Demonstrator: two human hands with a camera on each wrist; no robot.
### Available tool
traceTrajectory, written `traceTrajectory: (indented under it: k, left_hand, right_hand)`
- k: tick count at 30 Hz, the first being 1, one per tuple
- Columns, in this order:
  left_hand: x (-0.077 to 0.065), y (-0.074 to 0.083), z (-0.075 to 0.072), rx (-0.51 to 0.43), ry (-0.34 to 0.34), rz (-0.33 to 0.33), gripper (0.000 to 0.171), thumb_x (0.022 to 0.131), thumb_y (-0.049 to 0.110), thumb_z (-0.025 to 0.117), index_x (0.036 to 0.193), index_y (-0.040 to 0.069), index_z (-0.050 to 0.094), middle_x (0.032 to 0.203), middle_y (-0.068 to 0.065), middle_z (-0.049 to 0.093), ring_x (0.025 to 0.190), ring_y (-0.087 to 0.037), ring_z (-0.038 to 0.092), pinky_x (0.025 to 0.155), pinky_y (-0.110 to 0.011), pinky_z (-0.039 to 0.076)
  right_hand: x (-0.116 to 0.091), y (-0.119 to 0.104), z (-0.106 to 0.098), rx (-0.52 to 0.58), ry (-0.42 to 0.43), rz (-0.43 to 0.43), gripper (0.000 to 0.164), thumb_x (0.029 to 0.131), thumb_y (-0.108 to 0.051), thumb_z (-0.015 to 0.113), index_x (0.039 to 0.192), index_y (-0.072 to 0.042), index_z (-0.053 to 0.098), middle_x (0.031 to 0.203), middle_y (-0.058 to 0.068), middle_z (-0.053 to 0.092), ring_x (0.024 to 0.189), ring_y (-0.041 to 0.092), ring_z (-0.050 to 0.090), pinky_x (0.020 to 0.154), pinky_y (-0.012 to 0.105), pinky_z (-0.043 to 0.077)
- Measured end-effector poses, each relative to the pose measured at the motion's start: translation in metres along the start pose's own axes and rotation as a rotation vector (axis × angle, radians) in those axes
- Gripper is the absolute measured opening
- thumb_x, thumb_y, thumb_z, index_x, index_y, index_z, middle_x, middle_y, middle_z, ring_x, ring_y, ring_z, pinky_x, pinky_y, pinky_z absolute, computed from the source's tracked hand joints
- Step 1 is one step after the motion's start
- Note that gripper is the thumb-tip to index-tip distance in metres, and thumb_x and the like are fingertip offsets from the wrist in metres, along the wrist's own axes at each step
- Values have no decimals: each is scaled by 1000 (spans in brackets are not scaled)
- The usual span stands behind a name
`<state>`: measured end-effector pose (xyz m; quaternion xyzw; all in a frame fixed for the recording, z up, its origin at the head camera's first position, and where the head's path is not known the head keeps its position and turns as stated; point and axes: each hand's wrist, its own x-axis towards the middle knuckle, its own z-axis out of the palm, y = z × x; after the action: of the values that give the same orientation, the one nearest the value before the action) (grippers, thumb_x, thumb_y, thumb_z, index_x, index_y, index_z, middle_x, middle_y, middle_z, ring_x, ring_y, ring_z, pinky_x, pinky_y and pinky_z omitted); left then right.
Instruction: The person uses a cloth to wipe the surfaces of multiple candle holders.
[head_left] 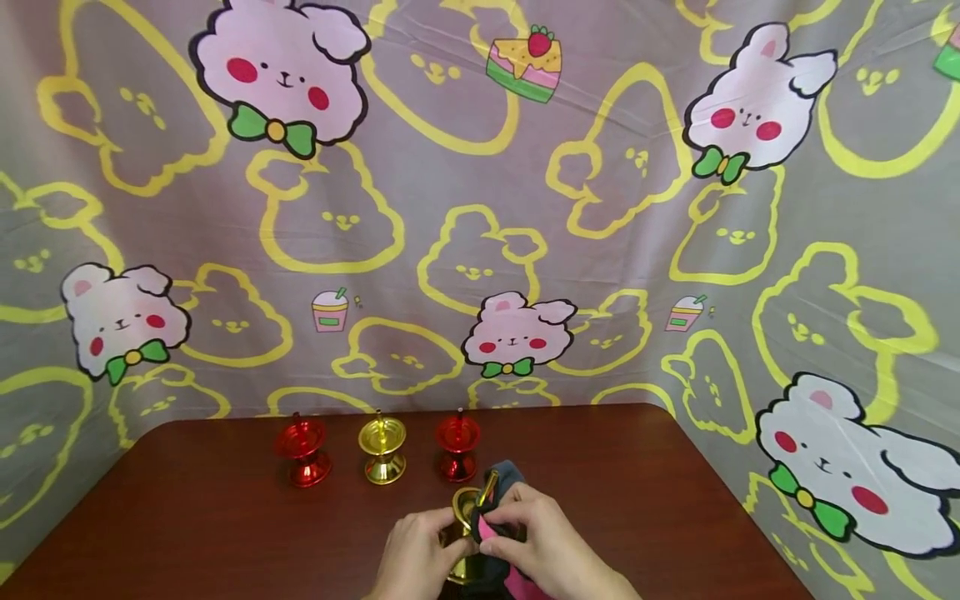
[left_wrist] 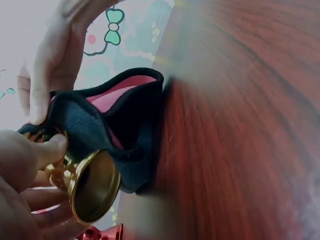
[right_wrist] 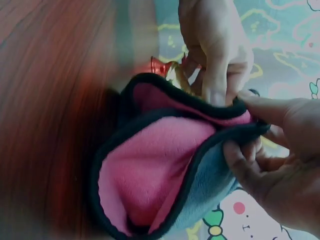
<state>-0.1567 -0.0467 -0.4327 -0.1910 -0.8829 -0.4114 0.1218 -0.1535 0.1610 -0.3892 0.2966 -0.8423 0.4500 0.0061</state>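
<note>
My left hand (head_left: 420, 554) grips a gold candle holder (left_wrist: 95, 187), which is tilted, its flared hollow foot facing the left wrist camera. My right hand (head_left: 551, 537) pinches a folded cloth (right_wrist: 150, 165), pink on one face and grey-blue on the other, with a black edge. The cloth is bunched against the holder's dish near its gold spike (head_left: 488, 486). Part of the dish is hidden by the fingers and the cloth. In the right wrist view, the loose cloth hangs in open folds close to the table.
Behind the hands stand a red candle holder (head_left: 307, 462), another gold candle holder (head_left: 385, 465) and a second red candle holder (head_left: 458, 458), in a row. They are on a dark reddish-brown table (head_left: 225, 533). A patterned curtain (head_left: 420, 192) with cartoon animals surrounds its back and sides.
</note>
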Motion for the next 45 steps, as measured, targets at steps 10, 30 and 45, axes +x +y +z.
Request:
traceTrajectory:
  k: [10, 30, 45]
  left_hand:
    - [-1, -14, -8, -501, -243, 89, 33, 98, 12, 65, 122, -11, 63, 109, -14, 66, 89, -7, 62, 75, -26, 54]
    - [0, -25, -13, -903, -594, 114, 38, 104, 10, 54, 127, -20, 53, 108, -13, 71, 91, -5, 65, 78, -20, 53]
    - [-6, -6, -13, -582, -329, 44, 32, 95, 17, 70, 118, -5, 70, 103, -9, 74, 85, -4, 65, 73, -23, 54]
  right_hand:
    - [0, 19, -6, -26, 93, -208, 13, 95, -23, 71, 103, -15, 75, 94, -7, 55, 84, 5, 52, 68, 23, 49]
    - [-5, 29, -1, 55, 66, -337, 11, 97, -13, 67, 107, -12, 73, 98, -2, 55, 88, 8, 54, 72, 24, 51]
    - [-1, 30, 15, -119, 249, -566, 25, 81, 6, 78, 103, -3, 74, 95, 2, 48, 84, 10, 49, 66, 14, 45]
